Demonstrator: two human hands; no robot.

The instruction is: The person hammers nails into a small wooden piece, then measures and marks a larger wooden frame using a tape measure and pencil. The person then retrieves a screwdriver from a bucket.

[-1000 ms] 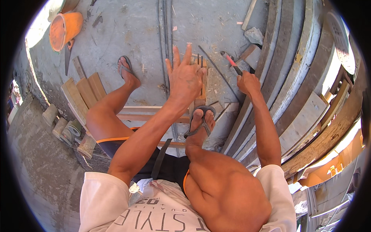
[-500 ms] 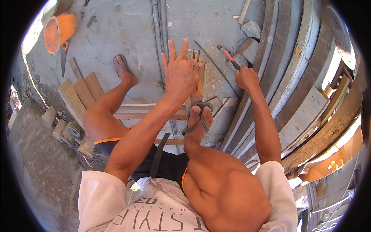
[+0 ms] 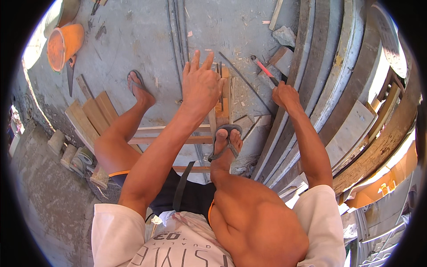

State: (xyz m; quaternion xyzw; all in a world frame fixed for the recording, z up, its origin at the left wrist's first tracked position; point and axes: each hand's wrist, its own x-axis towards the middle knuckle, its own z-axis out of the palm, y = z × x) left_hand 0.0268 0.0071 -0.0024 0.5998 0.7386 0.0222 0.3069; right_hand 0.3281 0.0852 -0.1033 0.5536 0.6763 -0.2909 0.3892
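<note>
The left hand (image 3: pixel 202 84) is partly hiding a wood block (image 3: pixel 226 107), the right hand (image 3: pixel 285 95) is covering the hammer's (image 3: pixel 265 69) grip, the upper edge is cropping long boards (image 3: pixel 304 49).

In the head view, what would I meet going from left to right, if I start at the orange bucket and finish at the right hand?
Orange bucket → left foot → left hand → hammer → right hand.

Bright daylight glares white at upper left, and planks (image 3: pixel 324 53) curve with distortion.
</note>
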